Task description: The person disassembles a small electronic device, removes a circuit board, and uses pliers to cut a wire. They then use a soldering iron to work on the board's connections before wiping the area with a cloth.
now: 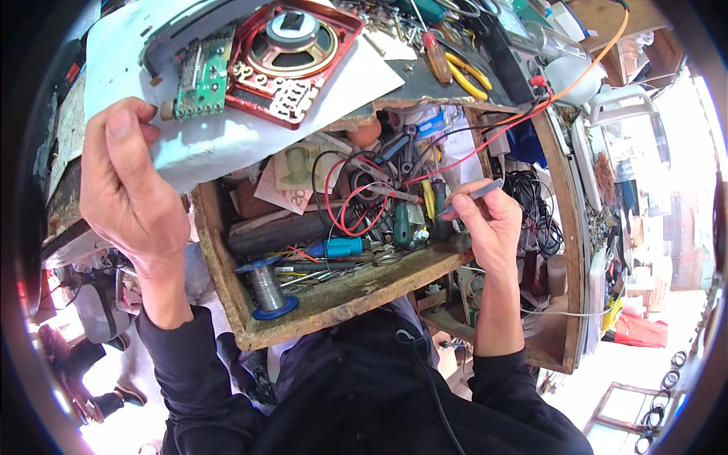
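Observation:
At the left, my left hand (136,178) has its fingers bent together by the edge of a white sheet (205,155). Its fingertips are beside the knob of a green circuit board (206,76); anything between them is hidden. The board lies next to a red casing half (262,106) with a round speaker (294,47) in it. Over the right part of an open wooden drawer (356,292), my right hand (493,231) pinches slim grey tweezers (474,194), their thin end pointing left and down.
Inside the drawer are red and black cables (353,220), screwdrivers (403,224), a banknote (297,167) and a solder wire spool (265,288) at the near left corner. Yellow-handled pliers (469,76) lie on the bench. An orange cable (599,57) crosses at the upper right.

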Available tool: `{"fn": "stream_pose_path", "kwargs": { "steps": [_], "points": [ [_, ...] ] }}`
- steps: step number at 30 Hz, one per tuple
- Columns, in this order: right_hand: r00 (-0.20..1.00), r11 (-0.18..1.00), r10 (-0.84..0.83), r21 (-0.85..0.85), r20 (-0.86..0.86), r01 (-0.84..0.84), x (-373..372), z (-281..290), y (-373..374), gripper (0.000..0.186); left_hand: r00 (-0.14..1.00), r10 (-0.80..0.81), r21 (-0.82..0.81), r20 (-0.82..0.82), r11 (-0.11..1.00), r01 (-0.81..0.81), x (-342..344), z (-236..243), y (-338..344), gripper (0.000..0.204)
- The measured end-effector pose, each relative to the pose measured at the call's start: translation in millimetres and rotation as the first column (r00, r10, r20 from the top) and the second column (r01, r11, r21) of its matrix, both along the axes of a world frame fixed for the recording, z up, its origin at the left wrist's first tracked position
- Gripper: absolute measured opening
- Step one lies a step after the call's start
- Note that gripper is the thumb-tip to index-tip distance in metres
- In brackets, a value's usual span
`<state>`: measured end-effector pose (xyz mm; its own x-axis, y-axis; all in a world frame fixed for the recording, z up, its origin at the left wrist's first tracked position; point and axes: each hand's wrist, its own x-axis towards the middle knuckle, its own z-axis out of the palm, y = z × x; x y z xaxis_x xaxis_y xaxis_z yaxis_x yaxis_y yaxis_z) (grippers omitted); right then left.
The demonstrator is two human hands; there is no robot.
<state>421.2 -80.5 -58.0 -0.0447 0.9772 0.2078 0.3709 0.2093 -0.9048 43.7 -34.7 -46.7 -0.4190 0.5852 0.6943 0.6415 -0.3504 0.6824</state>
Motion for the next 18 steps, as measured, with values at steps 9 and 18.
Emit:
{"fn": "stream_pose_path", "kwargs": {
  "steps": [9,18],
  "points": [
    [0.949,0.879,-0.301,0.36,-0.091,0.313,-3,-10,-16,0.03,0.999,0.049,-0.124,-0.003,0.991,-0.049,-33,-25,18,0.04],
    [0.881,0.993,-0.058,0.121,0.47,0.001,30,-102,-186,0.019,0.961,-0.215,-0.104,-0.172,0.974,0.199,-86,-39,20,0.038]
  ]
}}
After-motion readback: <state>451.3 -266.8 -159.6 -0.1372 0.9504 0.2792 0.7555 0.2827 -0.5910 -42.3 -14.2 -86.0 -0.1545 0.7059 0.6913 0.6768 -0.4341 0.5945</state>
